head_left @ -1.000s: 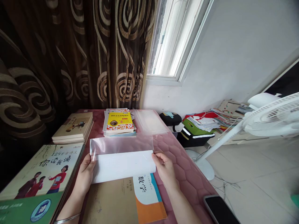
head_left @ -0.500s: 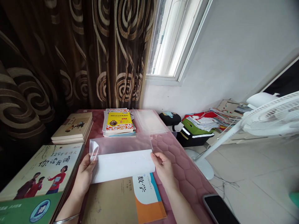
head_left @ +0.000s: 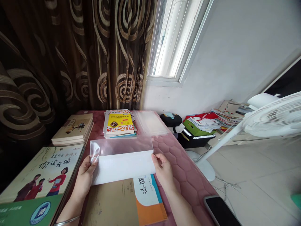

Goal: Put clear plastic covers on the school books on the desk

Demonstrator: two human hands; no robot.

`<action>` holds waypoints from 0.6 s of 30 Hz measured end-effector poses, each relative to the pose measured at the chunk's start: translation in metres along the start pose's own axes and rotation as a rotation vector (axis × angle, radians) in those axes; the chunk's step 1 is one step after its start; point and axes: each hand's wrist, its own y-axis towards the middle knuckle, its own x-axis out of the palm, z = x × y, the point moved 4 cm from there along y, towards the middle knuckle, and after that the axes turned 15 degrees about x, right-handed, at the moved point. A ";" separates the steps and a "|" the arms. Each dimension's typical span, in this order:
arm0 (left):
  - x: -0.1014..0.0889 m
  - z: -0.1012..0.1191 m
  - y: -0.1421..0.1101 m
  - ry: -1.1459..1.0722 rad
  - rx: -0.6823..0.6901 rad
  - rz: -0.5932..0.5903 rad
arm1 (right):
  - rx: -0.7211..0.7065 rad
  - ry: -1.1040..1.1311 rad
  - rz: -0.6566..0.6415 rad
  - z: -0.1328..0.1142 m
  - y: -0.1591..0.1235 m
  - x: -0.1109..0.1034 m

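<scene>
One pinch per side: the left hand (head_left: 86, 174), fingers closed, grips a white sheet (head_left: 123, 166) with clear film (head_left: 124, 146) above the brown book (head_left: 110, 201); the right hand (head_left: 164, 171) likewise, inside the padded surface's (head_left: 185, 169) right edge. Sleeving seems underway; next calls for level edges.

Brown textbook (head_left: 113, 202), phone (head_left: 222, 211) cut by bottom edge; fan (head_left: 270, 121) by right edge.

Plastic film (head_left: 124, 146): clear. Sheet (head_left: 124, 166): plain white. Textbook (head_left: 113, 202): tan, with white, blue and orange panels. Counter (head_left: 187, 174): pink, hexagonal pattern. Curtain (head_left: 94, 56): dark brown, beige spiral pattern. Fan (head_left: 272, 121): white.
</scene>
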 end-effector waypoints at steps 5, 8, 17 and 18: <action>0.000 0.001 0.001 0.037 -0.001 0.042 | -0.003 0.045 -0.026 -0.004 -0.002 0.000; 0.000 0.002 0.000 0.047 -0.031 0.036 | 0.004 0.048 -0.030 -0.003 -0.002 0.002; -0.001 -0.005 -0.001 0.045 -0.029 0.048 | 0.002 0.067 0.006 0.005 0.001 0.006; -0.001 -0.007 -0.001 0.043 -0.026 0.047 | 0.000 0.061 0.010 0.005 0.002 0.007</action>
